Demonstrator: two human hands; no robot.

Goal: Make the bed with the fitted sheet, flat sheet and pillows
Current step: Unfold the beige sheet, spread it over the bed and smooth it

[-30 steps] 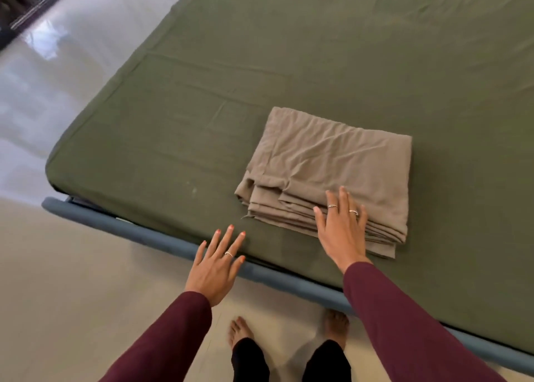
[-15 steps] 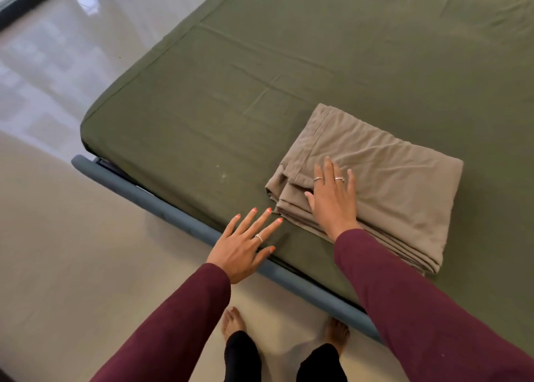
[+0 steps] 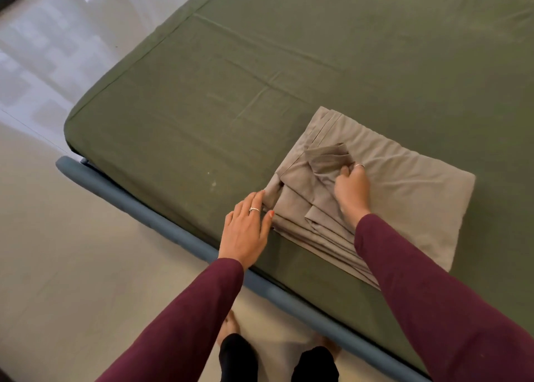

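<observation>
A dark green fitted sheet [image 3: 318, 72] covers the mattress, stretched mostly smooth with a few creases. On it, near the bed's near edge, lies a folded beige flat sheet [image 3: 404, 196]. My right hand [image 3: 352, 191] rests on the stack, fingers closed on a bunched-up corner of its top layer, which is lifted a little. My left hand [image 3: 248, 231] lies at the stack's left edge, fingertips touching the folded layers there; whether it grips them I cannot tell. No pillows are in view.
The blue-grey bed frame rail [image 3: 161, 222] runs along the mattress's near edge. Pale tiled floor [image 3: 57, 237] lies to the left and below. My bare feet [image 3: 231, 326] stand close to the rail.
My right hand went from lying flat on the flat sheet to pinching up a corner of its top layer. My left hand moved right from the bed edge to the stack's left side.
</observation>
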